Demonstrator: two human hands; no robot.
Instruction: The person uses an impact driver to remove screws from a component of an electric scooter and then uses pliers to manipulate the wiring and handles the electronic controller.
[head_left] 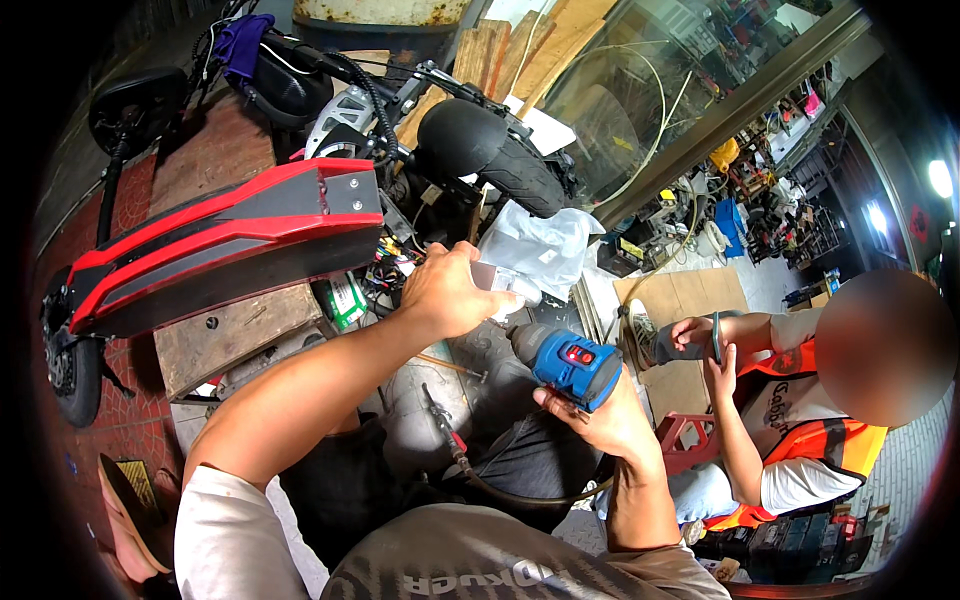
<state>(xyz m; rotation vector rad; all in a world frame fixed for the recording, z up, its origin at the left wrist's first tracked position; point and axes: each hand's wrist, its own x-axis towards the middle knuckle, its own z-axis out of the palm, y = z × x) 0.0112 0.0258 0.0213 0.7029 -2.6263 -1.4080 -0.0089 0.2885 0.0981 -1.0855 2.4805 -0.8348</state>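
My right hand (pixel 610 415) is wrapped round the handle of a blue cordless drill (pixel 575 368), whose dark chuck points up and left. My left hand (pixel 450 290) reaches out ahead, its thumb and fingers closed on a small pale box-like piece (pixel 486 276). The drill's tip is just below and to the right of that piece. Crumpled clear plastic bag (pixel 540 245) lies right beyond my left fingers. Left of this hand, a red and black electric scooter (pixel 240 230) rests on its side, with loose wires (pixel 392 268) near the end of its deck.
A wooden stool (pixel 235 340) sits under the scooter deck. Below my hands hangs a hose with a metal nozzle (pixel 435 405). At the right, a person in an orange vest (pixel 820 430) holds a phone (pixel 716 338). Cardboard (pixel 690 300) covers part of the floor.
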